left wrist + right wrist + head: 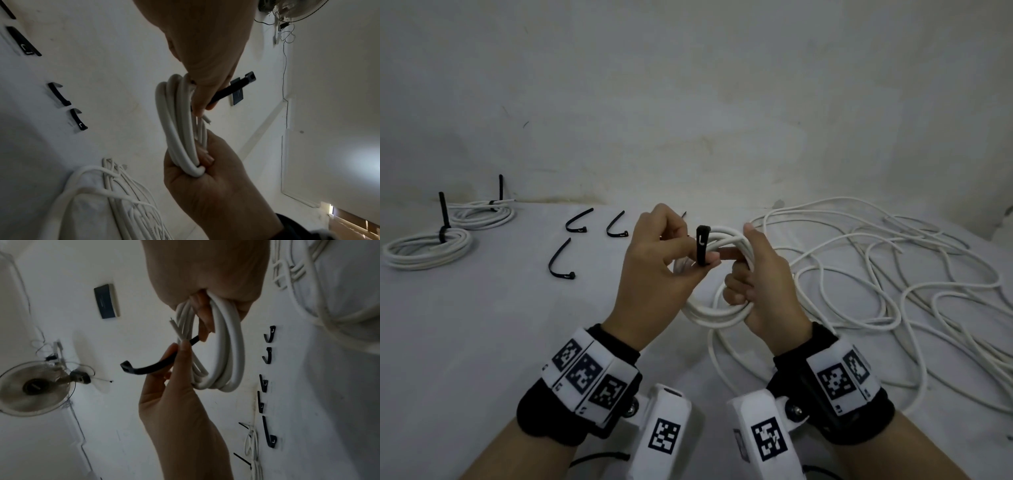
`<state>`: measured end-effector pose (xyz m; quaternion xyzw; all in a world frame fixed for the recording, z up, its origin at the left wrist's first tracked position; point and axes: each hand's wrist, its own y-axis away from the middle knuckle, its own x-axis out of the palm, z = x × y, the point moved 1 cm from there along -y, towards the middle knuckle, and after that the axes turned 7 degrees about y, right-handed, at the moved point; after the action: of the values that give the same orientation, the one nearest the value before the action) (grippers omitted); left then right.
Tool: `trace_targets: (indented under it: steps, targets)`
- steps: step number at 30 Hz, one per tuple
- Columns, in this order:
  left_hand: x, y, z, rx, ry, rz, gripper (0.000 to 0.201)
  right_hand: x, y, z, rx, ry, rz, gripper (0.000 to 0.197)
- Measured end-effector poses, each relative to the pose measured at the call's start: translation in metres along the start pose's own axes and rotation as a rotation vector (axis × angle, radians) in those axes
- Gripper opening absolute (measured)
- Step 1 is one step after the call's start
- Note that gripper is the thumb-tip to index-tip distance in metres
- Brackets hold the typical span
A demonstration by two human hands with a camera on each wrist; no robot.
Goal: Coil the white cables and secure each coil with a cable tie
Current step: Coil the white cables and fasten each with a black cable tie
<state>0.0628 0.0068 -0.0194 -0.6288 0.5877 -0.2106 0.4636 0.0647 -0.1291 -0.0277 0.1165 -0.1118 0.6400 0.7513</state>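
Gripping a coil (722, 310) of smooth white cable above the pale table (482, 325), the right hand (763, 284) has its fingers curled through the round loops. The left hand (654, 263) pinches a flat black cable tie (702, 245) against the coil's top, thumb and fingers closed on it. Loose cable (876, 274) sprawls right; two tied coils (428, 246) lie far left.

Light is dim, flat and greyish in all three views, with soft shadows under the spare ties (561, 259). The head view bends straight lines toward its edges. Both wrist views are grainy, and the near palm fills the top, blurred; a pale glare patch (362, 162) marks one wall.
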Motion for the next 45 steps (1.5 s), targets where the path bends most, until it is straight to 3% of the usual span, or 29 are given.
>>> trace_targets:
  steps: [5,10,12,16,23,27,30,36,41,45]
  targets:
    - [0.002,0.0,0.005,-0.003,-0.032,0.041,0.029,-0.004,-0.003,0.001,0.078,-0.04,0.097,0.04]
    - [0.001,0.002,0.009,-0.04,0.008,0.123,0.02,-0.006,-0.003,0.004,0.03,-0.031,0.024,0.032]
    - [-0.002,0.001,0.006,-0.036,0.071,0.099,0.028,-0.007,-0.004,0.007,0.008,-0.039,-0.014,0.029]
    - [-0.004,-0.001,-0.002,-0.001,0.15,0.037,0.014,-0.012,-0.008,0.014,-0.029,-0.048,-0.06,0.024]
    - [-0.004,0.001,0.001,-0.039,0.099,0.003,0.017,-0.004,0.0,0.01,0.021,-0.048,0.109,0.033]
    - [-0.004,0.001,0.0,-0.045,0.115,-0.03,0.015,-0.002,0.001,0.01,0.043,-0.052,0.131,0.031]
    - [-0.003,0.002,-0.001,-0.118,0.182,-0.072,0.019,-0.003,0.001,0.012,0.035,-0.063,0.119,0.03]
    - [0.001,0.002,-0.004,-0.413,0.453,-0.141,0.047,0.0,0.006,0.015,-0.016,-0.047,0.087,0.037]
    - [0.009,0.002,-0.009,-0.565,0.658,0.03,0.039,0.002,0.009,0.017,-0.074,-0.031,0.059,0.039]
    - [0.011,0.003,-0.012,-0.554,0.716,0.015,0.031,0.003,0.01,0.016,-0.078,-0.037,0.059,0.04]
